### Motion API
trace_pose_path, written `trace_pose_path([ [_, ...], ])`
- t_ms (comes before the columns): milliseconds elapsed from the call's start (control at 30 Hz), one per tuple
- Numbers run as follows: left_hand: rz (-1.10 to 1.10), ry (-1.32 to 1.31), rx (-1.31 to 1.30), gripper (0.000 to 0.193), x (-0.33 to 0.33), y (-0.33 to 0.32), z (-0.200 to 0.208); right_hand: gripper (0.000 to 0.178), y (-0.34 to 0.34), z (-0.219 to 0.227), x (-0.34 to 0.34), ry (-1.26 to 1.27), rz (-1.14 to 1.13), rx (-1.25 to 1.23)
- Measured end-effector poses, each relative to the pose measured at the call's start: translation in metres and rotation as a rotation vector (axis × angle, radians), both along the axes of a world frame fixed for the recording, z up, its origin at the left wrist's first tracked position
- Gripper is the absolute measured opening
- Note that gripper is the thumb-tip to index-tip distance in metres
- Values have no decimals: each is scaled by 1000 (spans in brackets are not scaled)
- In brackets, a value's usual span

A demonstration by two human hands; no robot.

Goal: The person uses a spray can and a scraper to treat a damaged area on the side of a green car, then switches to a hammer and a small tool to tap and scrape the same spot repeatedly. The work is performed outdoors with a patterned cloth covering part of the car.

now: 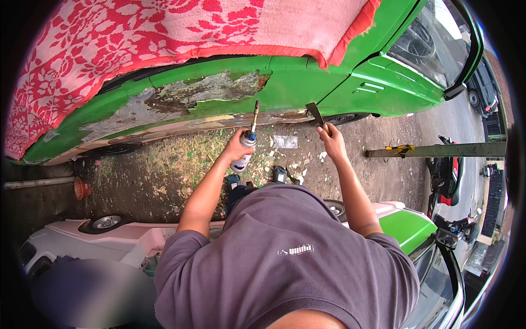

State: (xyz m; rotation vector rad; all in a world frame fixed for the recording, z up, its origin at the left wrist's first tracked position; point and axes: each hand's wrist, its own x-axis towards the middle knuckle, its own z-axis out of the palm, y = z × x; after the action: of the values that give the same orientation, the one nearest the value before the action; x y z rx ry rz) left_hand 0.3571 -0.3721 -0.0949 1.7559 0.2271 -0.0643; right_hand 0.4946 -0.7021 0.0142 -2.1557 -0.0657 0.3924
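Note:
My left hand [236, 147] grips a gas torch [248, 140], a silver canister with a blue collar and a brass nozzle aimed at the green car's side panel [296, 82]. My right hand [332, 141] holds a metal scraper [316, 115] whose blade meets the lower edge of the same panel. Between and left of the two tools the paint is stripped away, leaving a long grey and rusty bare patch [203, 93]. Paint flakes [208, 148] litter the ground below the panel.
A red and white floral cloth [164, 33] drapes over the car. A white and green car [400, 225] stands right behind me. A grey-green beam [438, 150] lies on the ground at right, with motorbikes [446, 175] beyond it. An orange pot [82, 188] sits at left.

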Motion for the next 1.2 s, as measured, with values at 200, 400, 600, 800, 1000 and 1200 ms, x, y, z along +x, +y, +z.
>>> trace_pose_path([
  [200,75,2,15,70,0,-25,6,42,-10,4,24,26,71,37],
  [400,127,25,-23,70,-1,-36,13,41,-13,-8,35,-1,127,79],
  [600,142,9,-5,70,-1,-38,6,39,-14,-6,35,9,162,75],
  [800,146,-12,-27,74,1,-43,1,36,-20,-7,30,13,157,83],
  [1000,135,-29,-5,74,5,-45,10,38,-21,-2,26,38,137,59],
  [1200,129,-33,-4,71,7,-47,19,42,-23,-9,25,29,136,71],
])
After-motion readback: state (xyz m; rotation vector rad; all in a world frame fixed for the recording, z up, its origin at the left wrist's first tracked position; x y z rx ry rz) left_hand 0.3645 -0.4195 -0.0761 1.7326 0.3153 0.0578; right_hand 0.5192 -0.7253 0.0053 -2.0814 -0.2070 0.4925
